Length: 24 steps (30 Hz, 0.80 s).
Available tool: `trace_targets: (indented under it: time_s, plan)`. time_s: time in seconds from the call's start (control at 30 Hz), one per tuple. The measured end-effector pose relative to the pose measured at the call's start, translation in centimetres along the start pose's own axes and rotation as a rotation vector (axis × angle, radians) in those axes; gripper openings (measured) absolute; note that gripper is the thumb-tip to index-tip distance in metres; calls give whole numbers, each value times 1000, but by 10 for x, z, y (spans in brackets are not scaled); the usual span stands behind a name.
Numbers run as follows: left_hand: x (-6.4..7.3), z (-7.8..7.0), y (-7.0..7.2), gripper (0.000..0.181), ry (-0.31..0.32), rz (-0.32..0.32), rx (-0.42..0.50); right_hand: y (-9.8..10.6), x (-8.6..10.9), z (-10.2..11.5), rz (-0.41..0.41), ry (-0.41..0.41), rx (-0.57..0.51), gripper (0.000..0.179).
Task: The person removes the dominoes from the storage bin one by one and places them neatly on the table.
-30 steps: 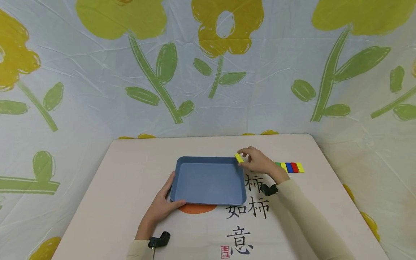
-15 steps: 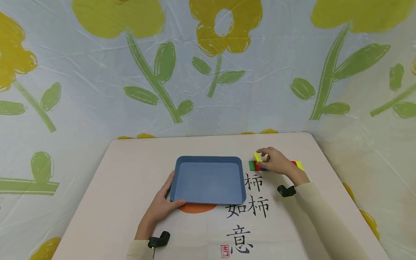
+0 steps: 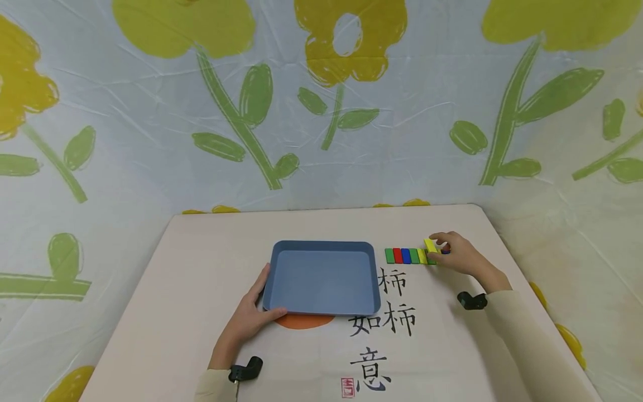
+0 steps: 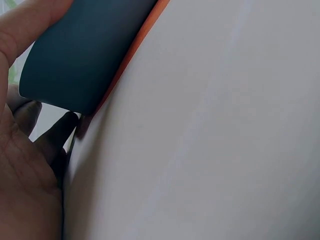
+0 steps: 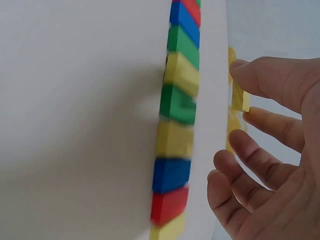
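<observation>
My left hand grips the near left corner of a blue-grey rectangular tray, with the thumb along its front wall and the fingers at its left side. The left wrist view shows fingertips close under the tray wall. To the right, my right hand pinches a yellow domino block between thumb and forefinger; its other fingers are loosely bent. That block hovers over a row of green, red, blue and yellow domino blocks lying side by side. The hand hides the row's right part in the head view.
The blocks' row continues in the right wrist view, ending near a red block and a yellow one. A pale cloth with black characters and an orange patch covers the table. A flower-printed sheet hangs behind.
My right hand has carried the yellow block rightward from the tray's far right corner, along above the row, uncovering the row's left end. The left hand and tray have stayed put.
</observation>
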<state>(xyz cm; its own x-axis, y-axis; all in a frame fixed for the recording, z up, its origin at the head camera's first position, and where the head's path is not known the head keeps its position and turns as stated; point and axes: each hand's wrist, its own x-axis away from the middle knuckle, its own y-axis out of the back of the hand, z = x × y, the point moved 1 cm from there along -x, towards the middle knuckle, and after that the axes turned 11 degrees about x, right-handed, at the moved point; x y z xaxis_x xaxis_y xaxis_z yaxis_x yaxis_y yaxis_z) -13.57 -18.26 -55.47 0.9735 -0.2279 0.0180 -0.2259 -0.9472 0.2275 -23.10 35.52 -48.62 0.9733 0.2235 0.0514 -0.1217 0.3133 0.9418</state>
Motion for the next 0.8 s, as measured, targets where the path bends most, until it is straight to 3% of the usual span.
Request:
trace_targets:
  time_s: [0.5,0.8]
  plan:
    - [0,0,0,113,-1,-4,-4,5,22,-48,46,-78,-13,57]
    - [0,-1,0,113,-1,1,5,6,30,-62,60,-123,-24,56]
